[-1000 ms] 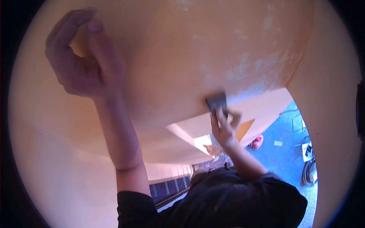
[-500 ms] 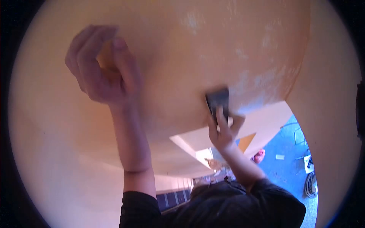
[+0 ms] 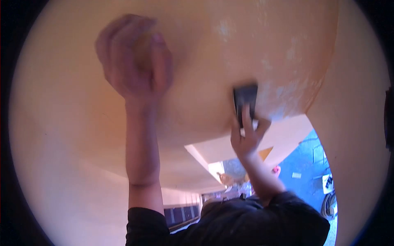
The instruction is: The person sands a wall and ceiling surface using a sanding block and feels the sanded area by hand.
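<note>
My right hand [image 3: 248,137] grips a dark, flat, flared putty knife [image 3: 245,98], with a finger stretched along its blade. The blade lies at or very close to a peach-coloured wall [image 3: 197,102], left of some whitish patches [image 3: 283,90]. Higher up on the left, my left hand [image 3: 133,57] is raised before the same surface. Its fingers are curled and the thumb stands apart from them, with nothing visible in the gap. Motion blurs this hand, and whether it touches the wall cannot be made out.
A wall edge [image 3: 324,82] runs down the right side. Beyond the opening lies a blue floor [image 3: 301,158] with a coiled hose [image 3: 328,205] and a small white object [image 3: 296,175]. A dark panel [image 3: 180,215] shows at lower left, beside my dark shirt [image 3: 250,221].
My left hand has moved right and slightly up. My right hand, still gripping the putty knife, has shifted a little right and up in the view. The view itself has shifted slightly.
</note>
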Motion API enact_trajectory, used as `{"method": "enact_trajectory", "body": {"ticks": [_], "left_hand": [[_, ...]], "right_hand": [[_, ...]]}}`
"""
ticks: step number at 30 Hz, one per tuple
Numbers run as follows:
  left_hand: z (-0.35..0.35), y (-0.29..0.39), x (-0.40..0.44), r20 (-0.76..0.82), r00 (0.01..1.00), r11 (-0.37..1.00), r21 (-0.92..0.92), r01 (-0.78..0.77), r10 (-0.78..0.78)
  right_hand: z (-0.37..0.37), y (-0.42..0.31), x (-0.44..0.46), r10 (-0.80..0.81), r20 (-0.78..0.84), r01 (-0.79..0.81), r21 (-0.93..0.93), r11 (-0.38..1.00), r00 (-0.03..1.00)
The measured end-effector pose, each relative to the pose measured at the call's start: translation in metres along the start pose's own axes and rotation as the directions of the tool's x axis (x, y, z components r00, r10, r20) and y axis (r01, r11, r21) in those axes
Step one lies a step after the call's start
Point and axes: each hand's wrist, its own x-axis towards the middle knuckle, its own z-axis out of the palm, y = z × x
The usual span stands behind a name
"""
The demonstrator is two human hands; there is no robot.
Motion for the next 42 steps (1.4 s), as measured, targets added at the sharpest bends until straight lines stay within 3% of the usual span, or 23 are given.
{"method": "enact_trajectory", "body": {"ticks": [2, 6, 9, 11, 12, 13, 15, 18, 20, 22, 25, 27, 31, 33, 34, 36, 39, 42], "left_hand": [[0.002, -0.002, 0.005, 0.019, 0.996, 0.993, 0.084, -0.087, 0.086], [0.006, 0.006, 0.002, 0.059, 0.998, 0.997, 0.067, 0.031, -0.035], [0.006, 0.005, 0.0, 0.034, 0.996, 0.994, 0.065, 0.084, -0.087], [0.002, 0.005, 0.004, -0.014, 0.998, 0.993, 0.092, 0.067, -0.066], [-0.001, 0.006, 0.004, 0.037, 0.997, 0.993, 0.097, 0.069, -0.073], [-0.002, 0.007, 0.006, 0.101, 0.991, 0.992, 0.102, 0.073, -0.083], [-0.002, 0.01, 0.017, 0.113, 0.988, 0.991, 0.1, 0.09, -0.101], [-0.004, 0.012, 0.025, 0.105, 0.983, 0.985, 0.102, 0.138, -0.149], [-0.008, 0.012, 0.034, 0.073, 0.988, 0.986, 0.111, 0.126, -0.134], [-0.008, 0.01, 0.041, 0.165, 0.97, 0.984, 0.063, 0.169, -0.178], [-0.004, -0.012, 0.089, 0.201, 0.978, 0.997, 0.071, 0.038, -0.051], [0.007, -0.044, 0.139, 0.106, 0.994, 0.992, 0.126, -0.023, 0.009], [0.019, -0.107, 0.214, -0.022, 0.999, 0.965, 0.26, -0.027, 0.034], [0.021, -0.121, 0.217, -0.064, 0.998, 0.953, 0.304, 0.01, 0.009], [0.023, -0.123, 0.212, -0.063, 0.998, 0.936, 0.352, 0.006, 0.017], [0.02, -0.129, 0.213, -0.072, 0.997, 0.911, 0.412, -0.008, 0.041], [0.015, -0.125, 0.213, -0.055, 0.998, 0.922, 0.387, -0.007, 0.031], [0.013, -0.13, 0.214, -0.081, 0.996, 0.934, 0.354, 0.049, -0.022]], "right_hand": [[0.004, 0.018, -0.051, 0.052, -0.002, -0.051, 0.131, 0.99, 0.999], [-0.004, -0.015, 0.053, -0.066, -0.02, 0.065, -0.051, 0.997, 0.998], [-0.008, -0.021, 0.085, -0.066, -0.003, 0.066, -0.03, 0.997, 0.998], [-0.007, -0.006, 0.033, -0.101, -0.041, 0.101, -0.008, 0.995, 0.994], [-0.002, 0.003, 0.022, -0.104, -0.047, 0.105, 0.014, 0.994, 0.993], [0.003, 0.0, 0.044, -0.14, -0.078, 0.142, 0.017, 0.99, 0.987], [-0.001, -0.018, 0.087, -0.187, -0.09, 0.182, -0.058, 0.982, 0.978], [-0.003, -0.049, 0.166, -0.199, -0.156, 0.198, -0.022, 0.98, 0.968], [-0.007, -0.044, 0.138, -0.213, -0.155, 0.199, -0.098, 0.975, 0.965], [0.0, -0.03, 0.106, -0.134, -0.149, 0.141, 0.041, 0.989, 0.98], [-0.001, -0.054, 0.185, -0.283, -0.178, 0.266, -0.114, 0.957, 0.942], [-0.001, -0.09, 0.27, -0.248, -0.218, 0.23, -0.103, 0.968, 0.944], [-0.005, -0.117, 0.323, -0.287, -0.315, 0.278, -0.075, 0.958, 0.905], [-0.009, -0.111, 0.3, -0.209, -0.193, 0.208, -0.029, 0.978, 0.959], [-0.009, -0.117, 0.311, -0.216, -0.193, 0.214, -0.031, 0.976, 0.957], [-0.001, -0.138, 0.374, -0.287, -0.287, 0.232, -0.211, 0.949, 0.914], [-0.009, -0.18, 0.479, -0.265, -0.318, 0.211, -0.194, 0.958, 0.911], [-0.01, -0.181, 0.467, -0.266, -0.311, 0.212, -0.197, 0.957, 0.912]]}}
